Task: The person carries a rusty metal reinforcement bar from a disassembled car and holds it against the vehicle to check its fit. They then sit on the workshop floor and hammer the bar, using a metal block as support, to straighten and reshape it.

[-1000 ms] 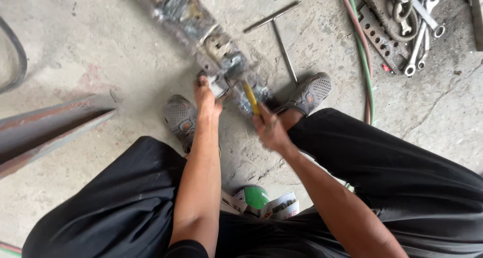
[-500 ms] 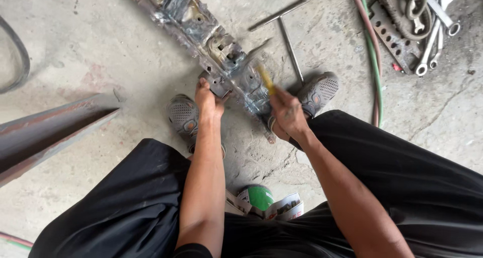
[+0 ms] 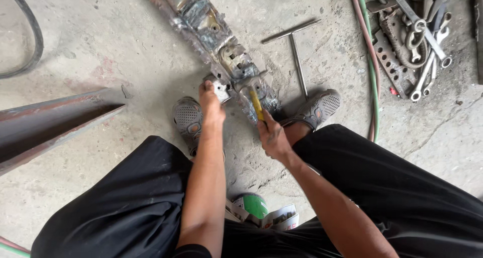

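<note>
1. The left hand (image 3: 211, 104) is closed over a small pale metal block (image 3: 220, 89) that sits against the near edge of a long, corroded metal part (image 3: 221, 52) lying on the concrete floor (image 3: 115, 47). The fingers are curled away from the camera, so how tightly they hold cannot be told.
2. The right hand (image 3: 274, 135) is wrapped shut around a yellow-handled tool (image 3: 256, 103). Its working tip meets the metal part just beside the block; the tip's shape is too small and too dark to make out.
3. The metal part runs diagonally from the upper edge of the view, where it is cut off, down to a spot between the two grey shoes (image 3: 187, 118). Its lower end is partly hidden behind the right hand and the tool.
4. Black trousers (image 3: 402, 187) fill the lower part of the view and hide the floor beneath the person. Between the knees a green and white packet (image 3: 259, 210) shows only in part.
5. A T-shaped steel bar (image 3: 297, 54) lies just right of the metal part, its foot close to the right shoe.
6. Green and red hoses (image 3: 372, 67) run down the right side; beyond them a heap of spanners and chain pieces (image 3: 417, 41) is cut off by the top edge.
7. On the left, an angled steel beam (image 3: 55, 119) comes in from the edge, and a black cable (image 3: 30, 41) curves at the upper corner. Bare floor lies between the beam and the metal part.
</note>
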Demonstrator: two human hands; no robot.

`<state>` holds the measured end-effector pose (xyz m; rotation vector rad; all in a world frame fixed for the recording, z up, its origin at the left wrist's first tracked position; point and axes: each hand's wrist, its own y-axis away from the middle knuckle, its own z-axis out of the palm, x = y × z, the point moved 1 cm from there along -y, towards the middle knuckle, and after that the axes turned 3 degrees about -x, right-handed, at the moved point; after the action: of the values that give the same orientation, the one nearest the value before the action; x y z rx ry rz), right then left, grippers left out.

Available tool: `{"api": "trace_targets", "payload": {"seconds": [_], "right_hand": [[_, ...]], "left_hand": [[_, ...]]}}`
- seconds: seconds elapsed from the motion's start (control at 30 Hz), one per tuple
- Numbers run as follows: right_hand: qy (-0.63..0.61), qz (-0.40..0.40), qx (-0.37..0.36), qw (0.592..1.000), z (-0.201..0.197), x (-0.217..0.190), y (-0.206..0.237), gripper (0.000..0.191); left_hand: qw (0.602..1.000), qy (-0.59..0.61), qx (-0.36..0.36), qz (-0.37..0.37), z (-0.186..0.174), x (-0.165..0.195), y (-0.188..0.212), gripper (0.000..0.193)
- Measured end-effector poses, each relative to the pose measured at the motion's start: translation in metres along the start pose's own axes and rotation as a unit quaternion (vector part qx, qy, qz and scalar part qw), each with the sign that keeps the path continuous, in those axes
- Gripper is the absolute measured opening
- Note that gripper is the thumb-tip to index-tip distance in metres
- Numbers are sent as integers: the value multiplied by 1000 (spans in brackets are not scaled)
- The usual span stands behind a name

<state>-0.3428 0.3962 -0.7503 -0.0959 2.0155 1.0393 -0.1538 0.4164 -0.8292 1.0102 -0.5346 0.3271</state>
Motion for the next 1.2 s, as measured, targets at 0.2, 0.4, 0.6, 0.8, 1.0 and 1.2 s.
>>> {"api": "trace_targets", "payload": {"seconds": [0.2, 0.4, 0.6, 0.8, 1.0, 1.2], "right_hand": [[19, -141, 101, 985, 0, -8, 1, 43], [70, -42, 25, 996, 0, -4, -4, 42], [78, 51, -58, 994, -33, 30, 10, 40], [-42, -90, 163, 982, -6, 48, 10, 40], [106, 3, 63, 992, 32, 56, 33, 49], [-3, -91, 95, 991, 31, 29, 26, 51]], "left_hand": [[994, -28, 66, -87, 2, -2, 14, 31], [996, -25, 33, -80, 6, -2, 23, 35], [996, -56, 47, -55, -14, -22, 11, 34], [998, 13, 16, -60, -18, -33, 8, 33], [993, -24, 48, -102, -15, -27, 16, 33], [997, -56, 27, 37, -13, -19, 5, 28]]}}
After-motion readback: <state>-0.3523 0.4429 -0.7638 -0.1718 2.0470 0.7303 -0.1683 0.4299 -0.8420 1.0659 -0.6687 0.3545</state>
